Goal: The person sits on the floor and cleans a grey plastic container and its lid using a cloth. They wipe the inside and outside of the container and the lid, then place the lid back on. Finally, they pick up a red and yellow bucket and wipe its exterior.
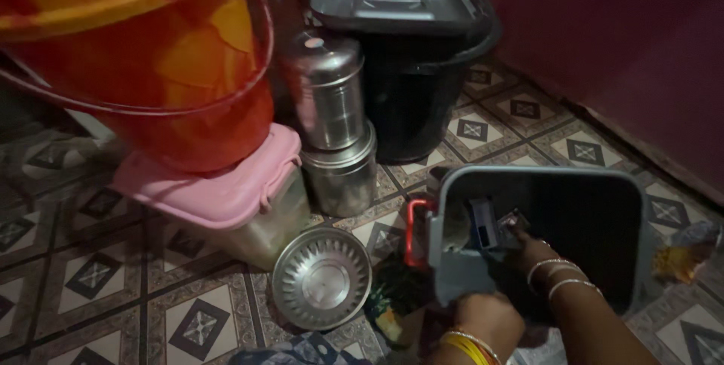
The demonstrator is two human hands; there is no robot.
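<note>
1. On the patterned tile floor (113,289) stand two buckets: one red and orange bucket (151,56) at ten o'clock and one black bucket (422,86) at twelve o'clock, the black one capped by a grey metal lid (392,3).
2. Two steel canisters (332,124) are stacked between the buckets, touching the black one.
3. One pink-lidded plastic box (226,191) sits under the red bucket.
4. One round steel lid (322,278) lies flat on the floor at seven o'clock from the canisters.
5. One grey bin (543,229) lies tipped at four o'clock, its dark mouth facing the camera, with a red handle (413,233) on its left edge.
6. One left hand (483,320), with yellow bangles, is clenched on the bin's lower left rim.
7. One right hand (528,256), with three silver bangles, reaches inside the bin; its fingers touch small packets (490,225) at eleven o'clock from it, though I cannot tell whether they grip.
</note>
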